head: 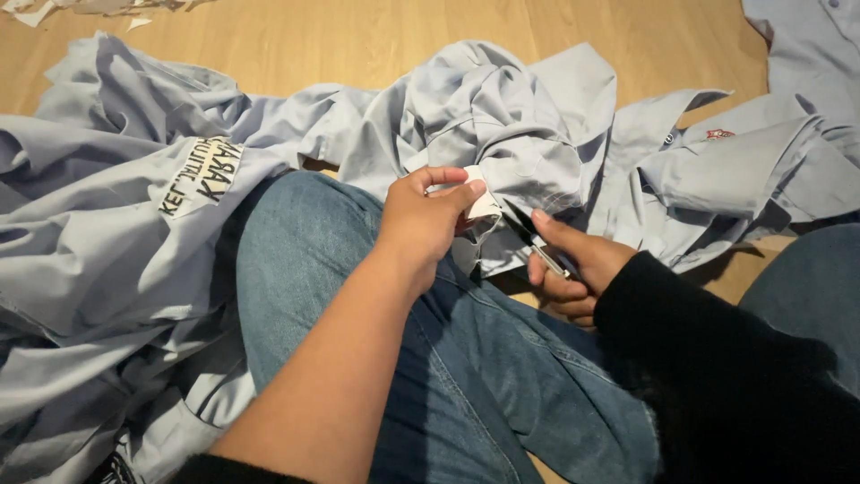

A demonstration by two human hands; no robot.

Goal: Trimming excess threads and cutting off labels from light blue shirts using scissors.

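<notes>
My left hand (428, 215) pinches a small white fabric label (482, 199) that is attached to a light blue shirt (502, 116) bunched up over my knee. My right hand (573, 269), in a black sleeve, grips a thin dark-bladed cutting tool (530, 237) whose tip points at the label's edge. Both hands work just above my blue-jeaned leg (305, 260), close together, almost touching.
More light blue shirts lie piled at the left (98, 233) and spread at the right (761, 161), one with a white printed patch (202, 175). The wooden floor (313, 40) shows beyond, with white scraps (54, 9) at the far left corner.
</notes>
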